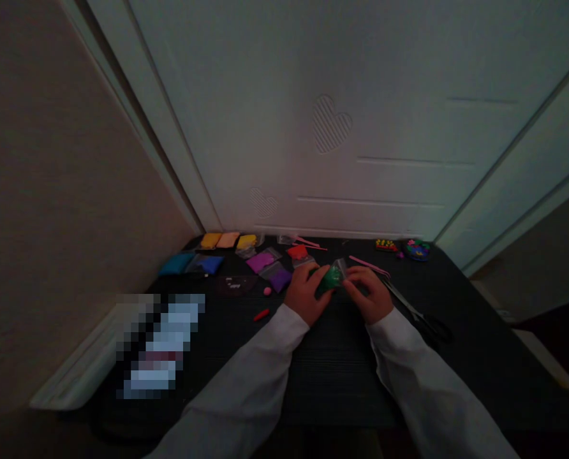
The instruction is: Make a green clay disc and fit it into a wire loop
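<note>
Both hands hold a small clear plastic bag of green clay above the dark table. My left hand is closed around the bag's left side. With finger and thumb, my right hand pinches the bag's clear right edge. Close to my left hand lie a bag of purple clay, a bag of red clay, a small pink ball and a red stick-shaped piece. Beside my right hand are a pair of scissors and a pink tool.
Blue bags and yellow bags line the back left of the table. At the back right sit a yellow-dotted piece and a round multicoloured piece. A blurred-out bright panel is at left. The white door stands behind.
</note>
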A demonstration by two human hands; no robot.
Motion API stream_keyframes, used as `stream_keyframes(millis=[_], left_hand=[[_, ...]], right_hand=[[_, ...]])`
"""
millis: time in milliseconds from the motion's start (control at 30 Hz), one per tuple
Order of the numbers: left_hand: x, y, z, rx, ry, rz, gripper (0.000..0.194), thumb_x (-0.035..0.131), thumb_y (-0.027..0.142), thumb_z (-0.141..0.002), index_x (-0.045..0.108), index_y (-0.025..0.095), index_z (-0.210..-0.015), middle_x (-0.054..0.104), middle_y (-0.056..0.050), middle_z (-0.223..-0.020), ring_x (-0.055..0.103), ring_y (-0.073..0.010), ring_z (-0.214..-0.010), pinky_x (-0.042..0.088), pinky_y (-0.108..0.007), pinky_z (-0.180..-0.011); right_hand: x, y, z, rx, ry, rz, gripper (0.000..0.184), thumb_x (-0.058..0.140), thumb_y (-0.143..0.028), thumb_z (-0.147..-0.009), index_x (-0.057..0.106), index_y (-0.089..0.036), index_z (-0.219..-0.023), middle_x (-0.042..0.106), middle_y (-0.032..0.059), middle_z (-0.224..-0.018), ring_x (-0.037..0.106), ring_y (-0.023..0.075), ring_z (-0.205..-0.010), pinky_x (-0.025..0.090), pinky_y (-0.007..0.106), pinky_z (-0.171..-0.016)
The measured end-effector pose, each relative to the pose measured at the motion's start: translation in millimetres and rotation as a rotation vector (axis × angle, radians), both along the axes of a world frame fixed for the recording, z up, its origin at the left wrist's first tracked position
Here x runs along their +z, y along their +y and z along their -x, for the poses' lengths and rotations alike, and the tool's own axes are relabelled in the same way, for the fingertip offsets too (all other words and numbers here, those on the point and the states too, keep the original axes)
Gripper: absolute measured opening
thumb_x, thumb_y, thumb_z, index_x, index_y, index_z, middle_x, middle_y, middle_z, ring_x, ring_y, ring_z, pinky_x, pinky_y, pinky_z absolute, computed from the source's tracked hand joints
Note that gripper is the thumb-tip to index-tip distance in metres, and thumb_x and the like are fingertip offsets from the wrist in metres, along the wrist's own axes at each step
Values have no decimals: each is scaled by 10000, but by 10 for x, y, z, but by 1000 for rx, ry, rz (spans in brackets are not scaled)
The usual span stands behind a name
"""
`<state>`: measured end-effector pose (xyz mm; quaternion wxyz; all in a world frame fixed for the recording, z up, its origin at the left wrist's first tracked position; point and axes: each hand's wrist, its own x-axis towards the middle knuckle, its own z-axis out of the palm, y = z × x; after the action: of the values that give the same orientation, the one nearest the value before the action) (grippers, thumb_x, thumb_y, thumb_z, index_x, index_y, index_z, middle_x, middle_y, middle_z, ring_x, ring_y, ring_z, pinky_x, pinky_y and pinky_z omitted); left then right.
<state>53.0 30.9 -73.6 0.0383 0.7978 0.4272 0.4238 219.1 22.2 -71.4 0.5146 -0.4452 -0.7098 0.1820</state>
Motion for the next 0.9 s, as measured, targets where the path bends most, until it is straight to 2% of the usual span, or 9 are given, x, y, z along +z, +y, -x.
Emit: stream_keyframes(millis=[167,333,567,667,767,833,900], left_hand=[[-12,11,-1,-36,47,3,398,494,243,-705,459,176,-1096,483,-80,-1044,420,-200,-983,337,-361,-872],[-23,30,10,-120,30,8,360,499,196,-691,485,183,-1051,507,-62,-1026,431,-181,-969,347,-351,-860],[15,26,37,-186,86,-17,291,484,141,-685,517,190,-970,534,-33,-986,426,-166,-954,343,-334,-868],[43,8,34,-162,127,-7,276,468,113,-673,517,180,-936,538,-29,-985,420,-167,-953,328,-332,-883],[63,-17,13,-79,180,11,321,481,117,-639,496,152,-957,529,-56,-995,409,-189,-964,312,-350,-889],[72,-32,2,-20,225,22,393,490,148,-636,464,143,-1028,521,-73,-1005,407,-204,-958,318,-364,-869],[78,-45,-2,33,278,39,383,487,196,-657,468,164,-1039,529,-70,-977,413,-216,-932,334,-376,-822]], right_hand=[[-15,5,-15,19,43,28,115,534,-298,-704,596,-203,-721,482,67,-996,468,197,-974,396,359,-830],[-1,15,-76,89,69,52,181,462,-284,-759,628,-215,-737,486,56,-1028,458,191,-1000,381,357,-857],[0,51,-110,46,-115,-58,220,489,-256,-739,604,-234,-925,530,64,-1005,492,183,-955,392,361,-851],[3,30,-86,92,-137,-15,241,510,-259,-727,584,-229,-955,570,56,-961,531,169,-885,434,335,-792],[15,-11,-36,113,-155,45,275,544,-263,-704,564,-215,-973,610,38,-860,561,148,-757,465,304,-708],[27,-39,6,118,-169,38,282,567,-258,-684,564,-206,-961,615,33,-837,560,141,-732,465,293,-692],[40,-66,48,142,-184,10,275,575,-246,-676,564,-202,-948,612,33,-842,556,139,-744,460,286,-696]])
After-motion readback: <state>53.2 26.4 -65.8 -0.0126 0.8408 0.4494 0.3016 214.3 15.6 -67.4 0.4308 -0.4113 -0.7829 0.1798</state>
